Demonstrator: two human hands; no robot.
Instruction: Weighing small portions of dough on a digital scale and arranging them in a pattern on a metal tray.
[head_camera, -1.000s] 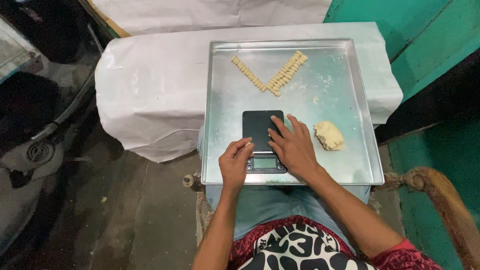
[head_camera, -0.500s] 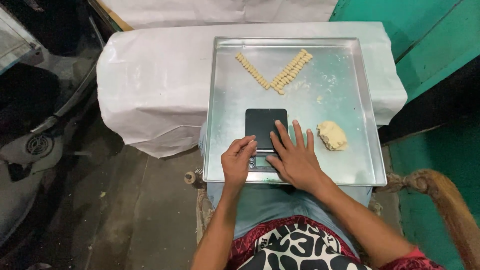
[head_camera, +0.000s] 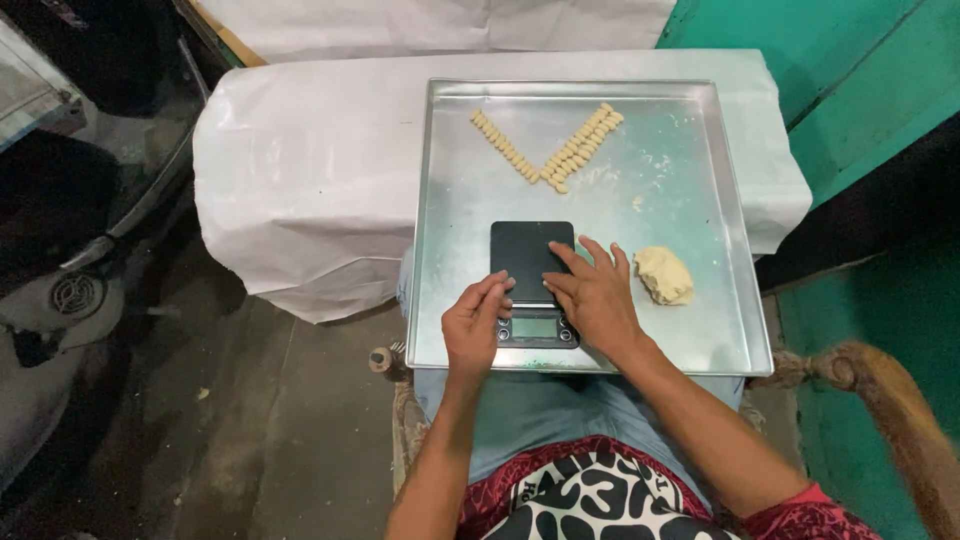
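Note:
A small black digital scale (head_camera: 527, 255) lies on a square metal tray (head_camera: 690, 330) resting across my lap. My left hand (head_camera: 474, 325) rests at the scale's left front corner, fingertips touching its edge, holding nothing. My right hand (head_camera: 596, 295) lies flat with fingers spread over the scale's right side, and nothing is held in it either. A lump of pale dough (head_camera: 664, 274) sits just right of my right hand. Two rows of small dough pieces (head_camera: 550, 150) form a V at the tray's far end.
A table covered in white cloth (head_camera: 310, 170) stands beyond and left of the tray. A green wall (head_camera: 850, 70) is at the right, and a wooden chair arm (head_camera: 890, 400) at the lower right. Dark floor and clutter lie to the left.
My right hand has slid slightly forward and right over the scale. My left hand has barely shifted at the scale's front corner. The view has shifted a little.

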